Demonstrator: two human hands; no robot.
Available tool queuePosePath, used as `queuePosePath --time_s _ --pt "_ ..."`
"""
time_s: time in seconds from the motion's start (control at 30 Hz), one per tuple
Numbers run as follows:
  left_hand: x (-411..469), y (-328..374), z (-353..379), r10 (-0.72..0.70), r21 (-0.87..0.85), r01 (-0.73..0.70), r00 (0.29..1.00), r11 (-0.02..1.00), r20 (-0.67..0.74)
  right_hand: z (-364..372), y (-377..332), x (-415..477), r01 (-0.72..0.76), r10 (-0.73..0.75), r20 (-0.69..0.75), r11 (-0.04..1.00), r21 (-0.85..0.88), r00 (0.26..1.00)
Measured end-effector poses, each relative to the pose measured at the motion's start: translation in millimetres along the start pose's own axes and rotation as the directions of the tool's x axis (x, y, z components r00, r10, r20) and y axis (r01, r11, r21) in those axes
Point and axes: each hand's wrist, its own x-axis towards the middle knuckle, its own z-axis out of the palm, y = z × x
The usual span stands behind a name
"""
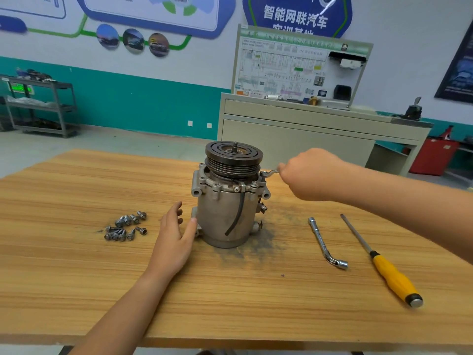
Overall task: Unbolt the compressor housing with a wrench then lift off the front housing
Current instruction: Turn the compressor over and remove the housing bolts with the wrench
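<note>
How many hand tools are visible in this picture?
3. A small wrench in the right hand, at the compressor's top flange; an L-shaped socket wrench lying on the table, right of the compressor; a yellow-handled screwdriver farther right. None seems hidden.

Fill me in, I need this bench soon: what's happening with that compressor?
A person is unbolting the compressor standing on the wooden table. The right hand holds a small wrench on a flange bolt, while the left hand steadies the body. The front housing is still on. Loose bolts lie to its left; an L-shaped socket wrench and a yellow-handled screwdriver lie to its right.
</note>
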Motion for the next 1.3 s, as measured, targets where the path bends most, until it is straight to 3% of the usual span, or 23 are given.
queuePosePath --time_s 0.17,0.37,0.47,0.5,0.57,0.63,0.73,0.8,0.87,0.93,1.03,1.1,1.2,1.3 --pt "0 -3 -3 -0.013 0.004 0.013 0.999 1.000 -0.032 23 12 30 -0.090 0.094 -0.075 0.994 0.063 0.993" --pt "2 -4 -4 -0.034 0.007 0.035 0.997 0.999 -0.072 64 -9 76 -0.118 0.276 -0.326 0.895 0.429 0.904" --pt "3 -5 -3 -0.038 0.003 0.038 0.997 0.999 -0.062 79 -12 77 -0.125 0.422 -0.357 0.773 0.622 0.833" --pt "2 -4 -4 -0.034 0.004 0.034 0.997 0.999 -0.066 83 -13 73 -0.137 0.538 -0.336 0.659 0.740 0.773" --pt "1 2 -5 -0.008 0.003 0.008 0.994 1.000 -0.109 88 -14 61 -0.097 0.788 -0.144 0.249 0.963 0.598" --pt "-4 13 -9 0.072 0.006 -0.072 0.975 0.997 -0.209 90 -17 47 0.040 0.867 0.087 -0.122 0.992 0.491" --pt "-8 45 -17 0.334 0.038 -0.338 0.894 0.940 -0.298 97 -35 24 0.129 0.845 0.206 -0.306 0.943 0.493" --pt "-4 73 -15 0.568 0.150 -0.548 0.798 0.823 -0.203 102 -57 13 0.135 0.802 0.252 -0.379 0.916 0.542" --pt "8 105 -7 0.750 0.281 -0.715 0.660 0.640 -0.027 104 -79 6 0.131 0.771 0.272 -0.415 0.900 0.575" --pt "26 136 3 0.822 0.385 -0.812 0.536 0.439 0.192 103 -94 4 0.158 0.769 0.277 -0.437 0.886 0.576" --pt "57 164 20 0.599 0.473 -0.822 0.561 0.318 0.572 96 -103 3 0.222 0.766 0.266 -0.468 0.856 0.586" --pt "74 169 31 0.404 0.534 -0.813 0.581 0.234 0.707 95 -108 1 0.243 0.766 0.253 -0.468 0.850 0.591" --pt "89 172 40 0.253 0.554 -0.808 0.589 0.200 0.767 99 -111 -2 0.237 0.743 0.280 -0.506 0.829 0.608" --pt "99 177 44 0.252 0.508 -0.832 0.553 0.224 0.794 104 -110 -2 0.246 0.719 0.305 -0.552 0.797 0.625"
